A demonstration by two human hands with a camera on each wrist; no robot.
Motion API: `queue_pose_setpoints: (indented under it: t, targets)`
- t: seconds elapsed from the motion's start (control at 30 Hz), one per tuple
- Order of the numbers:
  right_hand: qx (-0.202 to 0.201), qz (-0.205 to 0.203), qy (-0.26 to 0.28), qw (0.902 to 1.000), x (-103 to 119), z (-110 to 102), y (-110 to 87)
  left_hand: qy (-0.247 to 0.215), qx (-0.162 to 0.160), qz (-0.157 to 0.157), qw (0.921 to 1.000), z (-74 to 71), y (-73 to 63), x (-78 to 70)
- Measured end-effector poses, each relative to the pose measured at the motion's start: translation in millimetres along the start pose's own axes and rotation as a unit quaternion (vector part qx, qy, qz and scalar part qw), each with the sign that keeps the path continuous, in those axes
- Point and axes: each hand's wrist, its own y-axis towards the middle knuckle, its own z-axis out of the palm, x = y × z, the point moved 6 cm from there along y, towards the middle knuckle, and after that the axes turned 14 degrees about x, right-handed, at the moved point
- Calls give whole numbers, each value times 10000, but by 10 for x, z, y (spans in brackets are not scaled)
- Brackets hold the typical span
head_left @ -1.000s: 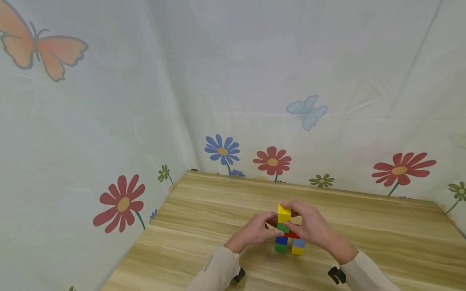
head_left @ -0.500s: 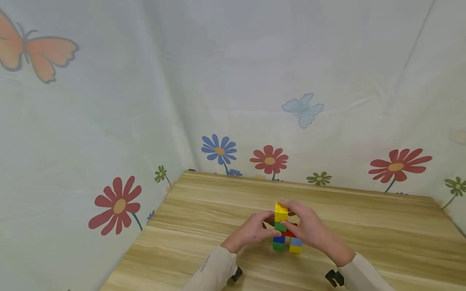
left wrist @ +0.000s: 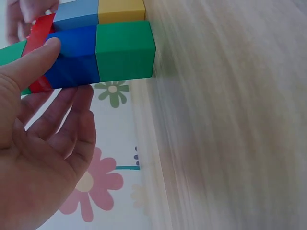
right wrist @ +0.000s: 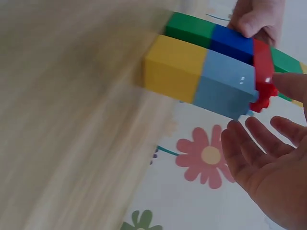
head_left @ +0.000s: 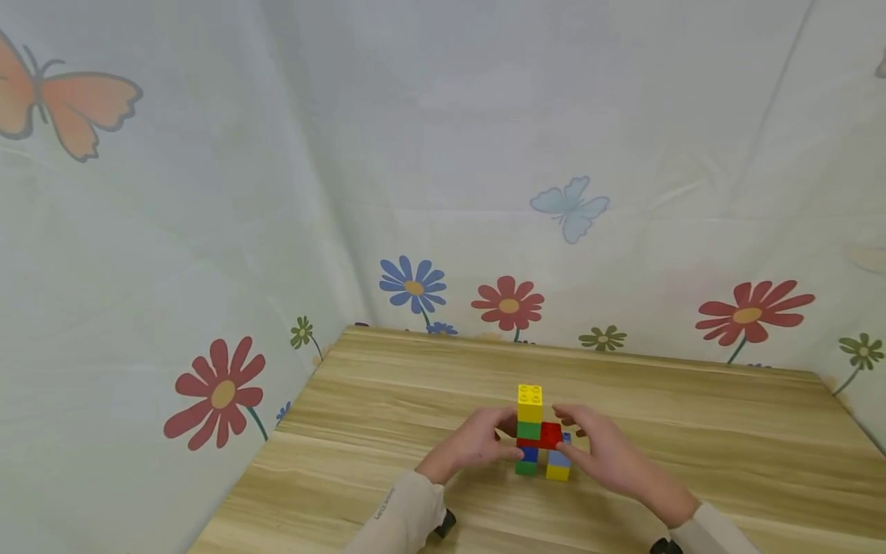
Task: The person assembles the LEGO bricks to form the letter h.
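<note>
A small structure of toy building bricks stands on the wooden table (head_left: pixel 388 400). Its left column has a green brick (left wrist: pixel 125 50) at the base, a blue brick (left wrist: pixel 74 56) above it, then the left end of a red brick (head_left: pixel 551 435), another green brick (head_left: pixel 529 431) and a yellow brick (head_left: pixel 530 408) on top. Under the red brick's right end stand a light blue brick (right wrist: pixel 225 81) and a yellow-orange brick (right wrist: pixel 175 64). My left hand (head_left: pixel 474 440) pinches the left column, thumb on the blue brick, fingers behind. My right hand (head_left: pixel 609 454) is spread beside the red brick's right end.
Fabric walls with printed flowers and butterflies rise behind the table and on its left side. A dark strap piece (head_left: pixel 446 523) shows below the left sleeve (head_left: pixel 408 504), and another strap piece (head_left: pixel 666 546) by the right sleeve.
My right hand has let go of the upper green and yellow bricks and drawn off to the right. The left hand keeps its grip, its thumb now lower on the column.
</note>
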Motion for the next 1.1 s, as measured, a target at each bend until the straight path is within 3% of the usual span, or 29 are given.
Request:
queue_pose_setpoints:
  t: [0.17, 0.53, 1.1]
  targets:
    - [312, 50, -25, 9995, -92, 90, -62, 26, 31, -39, 10000, 17, 2, 21]
    - [317, -56, 232, 9992, -152, 135, -83, -201, -4, -174, 9996, 39, -18, -1]
    - [317, 519, 466, 9971, -316, 131, -45, -532, -258, -349, 9976, 80, 93, 12]
